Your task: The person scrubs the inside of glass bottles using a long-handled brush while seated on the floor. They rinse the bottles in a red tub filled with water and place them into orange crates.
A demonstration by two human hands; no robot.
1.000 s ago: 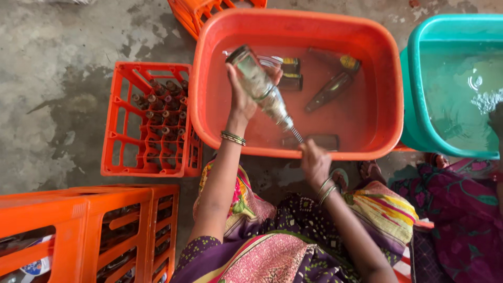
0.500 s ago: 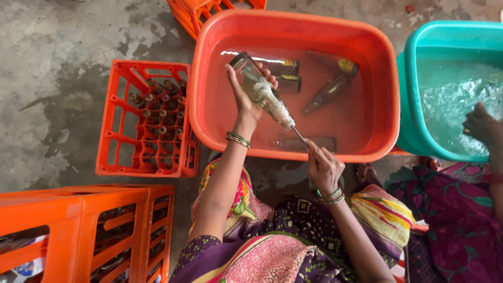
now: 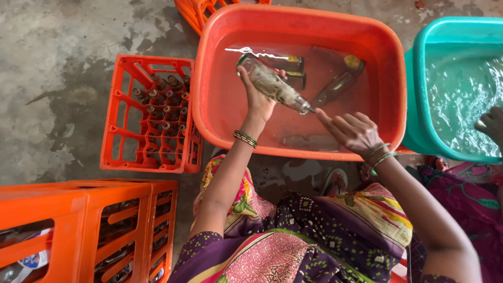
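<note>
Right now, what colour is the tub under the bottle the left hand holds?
Orange-red tub, clearest in the head view.

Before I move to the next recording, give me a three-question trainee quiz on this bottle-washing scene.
1. True or false: the left hand holds the glass bottle above the water in the red tub.
2. Which thing stands to the left of the red tub? A. a teal tub B. an orange crate with bottles standing in it C. a metal bucket
3. Fill in: the right hand sits just beside the bottle's ______, the end that points down and to the right.

Key
1. True: the bottle is tilted, clear of the water.
2. B. The teal tub is on the right side.
3. Mouth; whether the fingers hold a brush there is too small to tell.
</note>
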